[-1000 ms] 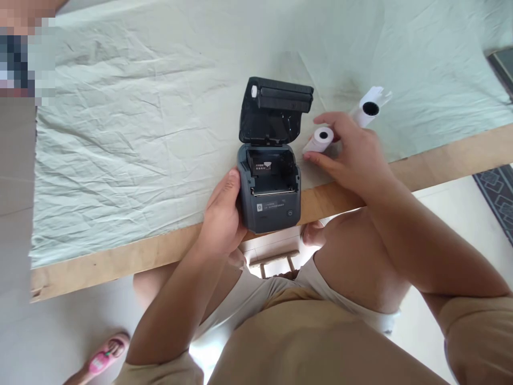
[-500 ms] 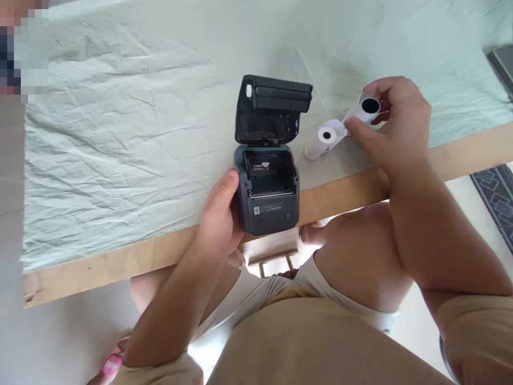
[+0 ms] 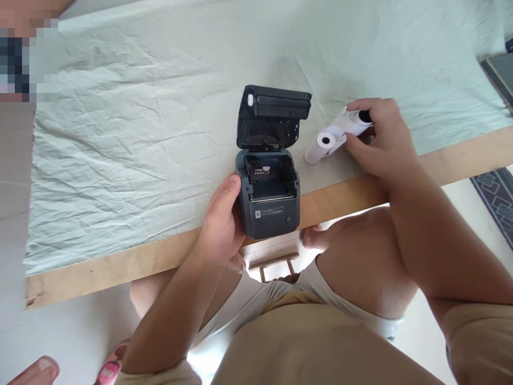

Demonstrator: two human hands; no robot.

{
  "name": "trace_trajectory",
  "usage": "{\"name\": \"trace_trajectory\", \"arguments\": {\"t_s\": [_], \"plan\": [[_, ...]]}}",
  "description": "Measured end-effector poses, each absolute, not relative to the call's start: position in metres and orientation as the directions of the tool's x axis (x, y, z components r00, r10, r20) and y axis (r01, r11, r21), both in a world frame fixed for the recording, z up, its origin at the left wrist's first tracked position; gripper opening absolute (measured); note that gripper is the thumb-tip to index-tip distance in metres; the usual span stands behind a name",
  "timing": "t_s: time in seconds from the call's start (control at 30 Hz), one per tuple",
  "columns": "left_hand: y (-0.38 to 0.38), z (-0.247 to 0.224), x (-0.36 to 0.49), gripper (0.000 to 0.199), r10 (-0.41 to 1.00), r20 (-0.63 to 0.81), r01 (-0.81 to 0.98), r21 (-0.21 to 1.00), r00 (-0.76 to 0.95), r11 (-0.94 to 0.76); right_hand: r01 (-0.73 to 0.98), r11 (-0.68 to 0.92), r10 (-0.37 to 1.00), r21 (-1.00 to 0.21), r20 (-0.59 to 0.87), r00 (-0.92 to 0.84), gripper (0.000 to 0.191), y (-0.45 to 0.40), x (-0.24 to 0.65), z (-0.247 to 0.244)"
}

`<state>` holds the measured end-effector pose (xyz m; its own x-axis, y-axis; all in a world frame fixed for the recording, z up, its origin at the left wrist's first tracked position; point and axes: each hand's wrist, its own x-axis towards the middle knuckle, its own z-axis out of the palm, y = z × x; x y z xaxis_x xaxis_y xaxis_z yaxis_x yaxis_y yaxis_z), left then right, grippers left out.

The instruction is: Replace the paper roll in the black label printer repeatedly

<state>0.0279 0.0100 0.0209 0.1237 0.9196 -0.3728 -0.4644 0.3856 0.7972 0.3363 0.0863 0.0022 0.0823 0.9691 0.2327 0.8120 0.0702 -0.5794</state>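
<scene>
My left hand (image 3: 222, 219) is closed around the left side of a dark portable label printer (image 3: 272, 211), thumb along its edge. The printer's lid (image 3: 272, 115) is swung up, and no roll sits in its bay. To the right, a small white paper roll (image 3: 319, 147) with a dark core stands tilted on the cloth, a flap of its paper loose. Behind it lies a larger white roll (image 3: 348, 123) with a wide black core. My right hand (image 3: 380, 136) curls over the larger roll, thumb at the loose flap; some fingers are hidden.
A pale green wrinkled cloth (image 3: 132, 123) covers the table, with a bare wooden edge (image 3: 120, 262) toward me. A dark flat object (image 3: 499, 77) lies at the far right. Part of another person (image 3: 28, 53) shows blurred at the upper left. A foot in a pink slipper (image 3: 110, 369) is below.
My right hand has shifted slightly left and down, its fingers reaching further over the larger roll. The left hand still holds the open printer.
</scene>
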Motion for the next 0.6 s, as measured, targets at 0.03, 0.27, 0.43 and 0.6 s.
{"name": "trace_trajectory", "arguments": {"t_s": [0.03,0.27,0.43,0.6], "plan": [[0.010,0.021,0.028,0.039,0.920,-0.373,-0.467,0.797,0.119,0.383,0.811,0.073,0.969,-0.581,0.235,0.080,0.058,0.086,0.335,0.003],[0.010,0.019,0.025,0.041,0.917,-0.378,-0.443,0.805,0.129,0.395,0.810,0.018,0.972,-0.585,0.201,0.123,0.065,0.086,0.334,0.006],[0.010,0.016,0.025,0.045,0.918,-0.375,-0.422,0.817,0.127,0.392,0.811,-0.038,0.979,-0.584,0.140,0.147,0.072,0.083,0.330,0.010],[0.008,0.016,0.027,0.048,0.933,-0.334,-0.438,0.825,0.132,0.357,0.898,-0.017,0.984,-0.441,0.153,0.094,0.071,0.092,0.342,0.004]]}}
